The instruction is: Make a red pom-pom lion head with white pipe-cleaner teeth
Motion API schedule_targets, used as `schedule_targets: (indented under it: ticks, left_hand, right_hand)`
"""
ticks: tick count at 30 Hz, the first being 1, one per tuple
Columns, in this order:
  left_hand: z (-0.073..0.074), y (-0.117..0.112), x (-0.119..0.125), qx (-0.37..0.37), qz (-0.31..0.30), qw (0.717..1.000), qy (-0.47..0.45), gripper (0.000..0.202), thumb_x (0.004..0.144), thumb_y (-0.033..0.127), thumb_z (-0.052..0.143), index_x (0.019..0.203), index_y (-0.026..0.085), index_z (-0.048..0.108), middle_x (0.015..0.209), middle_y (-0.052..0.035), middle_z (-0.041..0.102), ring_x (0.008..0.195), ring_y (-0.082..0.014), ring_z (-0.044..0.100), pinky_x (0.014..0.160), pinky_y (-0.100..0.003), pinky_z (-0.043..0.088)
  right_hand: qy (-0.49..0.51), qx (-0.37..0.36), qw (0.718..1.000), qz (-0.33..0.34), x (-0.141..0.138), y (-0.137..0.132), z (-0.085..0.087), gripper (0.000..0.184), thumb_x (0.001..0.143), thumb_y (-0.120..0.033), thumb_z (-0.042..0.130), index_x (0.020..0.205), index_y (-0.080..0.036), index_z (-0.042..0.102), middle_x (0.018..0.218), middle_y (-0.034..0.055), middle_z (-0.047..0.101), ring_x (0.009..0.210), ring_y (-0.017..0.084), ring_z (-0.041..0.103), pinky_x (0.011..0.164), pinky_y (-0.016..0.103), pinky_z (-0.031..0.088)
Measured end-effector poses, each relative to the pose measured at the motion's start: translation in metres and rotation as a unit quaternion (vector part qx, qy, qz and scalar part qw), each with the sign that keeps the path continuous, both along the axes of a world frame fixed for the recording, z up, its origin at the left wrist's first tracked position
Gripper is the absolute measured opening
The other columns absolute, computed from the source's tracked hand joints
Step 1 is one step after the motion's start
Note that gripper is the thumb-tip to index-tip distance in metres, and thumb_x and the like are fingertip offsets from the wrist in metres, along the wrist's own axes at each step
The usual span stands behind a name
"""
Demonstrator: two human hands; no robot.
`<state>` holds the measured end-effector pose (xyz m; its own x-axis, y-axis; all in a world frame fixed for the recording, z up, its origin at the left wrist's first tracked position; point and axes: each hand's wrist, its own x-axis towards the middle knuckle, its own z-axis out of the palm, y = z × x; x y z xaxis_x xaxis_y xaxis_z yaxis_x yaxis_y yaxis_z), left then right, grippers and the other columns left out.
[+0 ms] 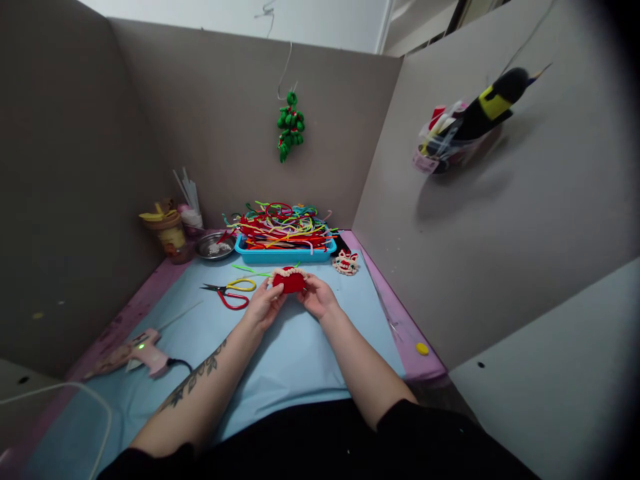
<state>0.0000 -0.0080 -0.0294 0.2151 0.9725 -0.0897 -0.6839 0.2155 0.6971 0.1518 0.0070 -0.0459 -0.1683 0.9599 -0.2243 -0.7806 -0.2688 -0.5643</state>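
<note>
Both hands hold a small red fuzzy craft piece (pixel 289 281) trimmed with a white pipe-cleaner edge, just above the light blue mat (pixel 295 353). My left hand (pixel 263 305) grips its left side with curled fingers. My right hand (pixel 317 297) pinches its right side. A finished red-and-white figure (pixel 346 262) lies just right of the hands. Red-and-yellow scissors (pixel 231 293) lie to the left of my left hand.
A blue tray (pixel 285 252) heaped with coloured pipe cleaners stands behind the hands. A pink glue gun (pixel 143 353) with a lit green lamp lies at the left. A metal dish (pixel 215 245) and a cup (pixel 170 233) sit back left. Grey partition walls enclose the desk.
</note>
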Motion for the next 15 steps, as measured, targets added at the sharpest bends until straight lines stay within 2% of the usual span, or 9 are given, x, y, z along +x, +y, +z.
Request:
schedule_targets:
  ticks: [4, 8, 11, 15]
  left_hand:
    - [0.0, 0.004, -0.003, -0.009, 0.002, 1.0, -0.008, 0.031, 0.067, 0.003, 0.07, 0.094, 0.016, 0.06, 0.1, -0.0039, 0.067, 0.084, -0.0117, 0.065, 0.072, -0.017, 0.052]
    - [-0.002, 0.007, -0.007, -0.028, 0.002, 1.0, -0.004, 0.033, 0.067, 0.003, 0.069, 0.097, 0.015, 0.062, 0.096, -0.0037, 0.067, 0.079, -0.0107, 0.064, 0.067, -0.016, 0.051]
    - [0.0, 0.007, -0.009, -0.012, -0.013, 1.0, -0.003, 0.033, 0.068, 0.004, 0.069, 0.098, 0.015, 0.062, 0.098, -0.004, 0.067, 0.079, -0.0108, 0.064, 0.067, -0.017, 0.051]
    - [0.008, 0.0, -0.007, 0.061, -0.053, 0.997, 0.004, 0.031, 0.068, 0.009, 0.072, 0.096, 0.016, 0.061, 0.103, -0.0046, 0.066, 0.09, -0.0141, 0.064, 0.078, -0.019, 0.051]
  right_hand:
    - [-0.087, 0.034, 0.995, -0.031, -0.001, -0.004, 0.003, 0.017, 0.067, -0.007, 0.056, 0.078, -0.02, 0.054, 0.066, -0.0044, 0.065, 0.057, 0.011, 0.06, 0.048, 0.019, 0.046]
    - [-0.144, 0.064, 0.986, -0.054, 0.0, -0.004, 0.004, 0.019, 0.064, -0.007, 0.062, 0.078, -0.019, 0.056, 0.065, -0.0056, 0.064, 0.058, 0.01, 0.06, 0.049, 0.016, 0.045]
    - [-0.131, 0.059, 0.989, -0.028, 0.003, -0.003, 0.001, 0.021, 0.064, -0.006, 0.063, 0.08, -0.018, 0.057, 0.066, -0.004, 0.066, 0.059, 0.011, 0.061, 0.052, 0.019, 0.048]
    - [-0.062, 0.042, 0.997, 0.034, 0.007, -0.001, 0.0, 0.023, 0.066, -0.002, 0.056, 0.084, -0.017, 0.057, 0.073, -0.0006, 0.069, 0.061, 0.012, 0.064, 0.056, 0.021, 0.051]
